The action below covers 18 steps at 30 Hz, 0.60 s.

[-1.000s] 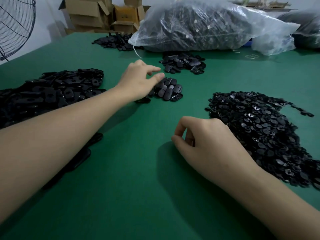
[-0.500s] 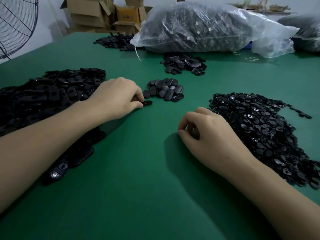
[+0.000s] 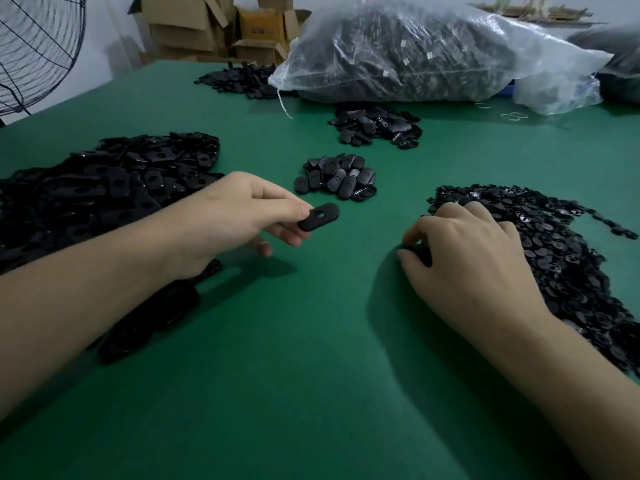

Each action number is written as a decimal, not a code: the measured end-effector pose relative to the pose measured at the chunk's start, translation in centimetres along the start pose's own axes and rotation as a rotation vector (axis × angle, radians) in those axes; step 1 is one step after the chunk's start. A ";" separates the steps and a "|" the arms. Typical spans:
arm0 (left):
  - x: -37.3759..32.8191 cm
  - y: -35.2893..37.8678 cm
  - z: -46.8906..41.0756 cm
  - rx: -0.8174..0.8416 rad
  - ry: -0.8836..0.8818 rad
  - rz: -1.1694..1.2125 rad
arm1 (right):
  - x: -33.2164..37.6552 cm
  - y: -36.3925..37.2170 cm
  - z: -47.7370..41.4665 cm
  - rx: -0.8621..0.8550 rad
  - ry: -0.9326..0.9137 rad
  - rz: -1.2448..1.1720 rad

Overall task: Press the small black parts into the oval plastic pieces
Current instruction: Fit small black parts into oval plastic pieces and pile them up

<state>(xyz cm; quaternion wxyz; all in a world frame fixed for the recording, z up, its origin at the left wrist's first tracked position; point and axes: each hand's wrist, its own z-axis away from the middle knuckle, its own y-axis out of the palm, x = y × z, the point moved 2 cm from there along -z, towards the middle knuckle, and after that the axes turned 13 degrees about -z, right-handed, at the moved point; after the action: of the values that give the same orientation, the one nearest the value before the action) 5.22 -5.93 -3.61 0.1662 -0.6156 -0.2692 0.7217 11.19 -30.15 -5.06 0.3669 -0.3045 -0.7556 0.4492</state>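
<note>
My left hand pinches one oval black plastic piece with a hole in its middle, held a little above the green table. A large heap of such flat pieces lies to the left. My right hand rests on the edge of the heap of small black parts at the right, its fingers curled over small parts by the thumb; what it holds is hidden. A small pile of oval pieces sits just beyond the held piece.
Another pile of black pieces lies farther back, in front of a big clear bag of parts. A further heap and cardboard boxes are at the back left. A fan stands at the left edge.
My left hand drew back from the small pile and lifted one oval piece off the table. My right hand slid right onto the heap of small parts.
</note>
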 end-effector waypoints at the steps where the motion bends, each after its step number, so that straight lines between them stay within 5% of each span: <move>1: 0.0 0.2 0.4 0.002 -0.007 0.020 | 0.0 0.0 0.0 -0.002 0.001 0.004; 18: 1.5 4.1 3.3 0.035 0.276 0.082 | -0.4 -0.5 -0.5 -0.012 -0.078 -0.198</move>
<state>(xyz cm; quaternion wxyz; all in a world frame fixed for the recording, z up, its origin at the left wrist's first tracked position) 2.06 -8.97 -6.95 0.1826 -0.7166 -0.2058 0.6409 11.76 -30.45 -4.60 0.3779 -0.2126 -0.7984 0.4178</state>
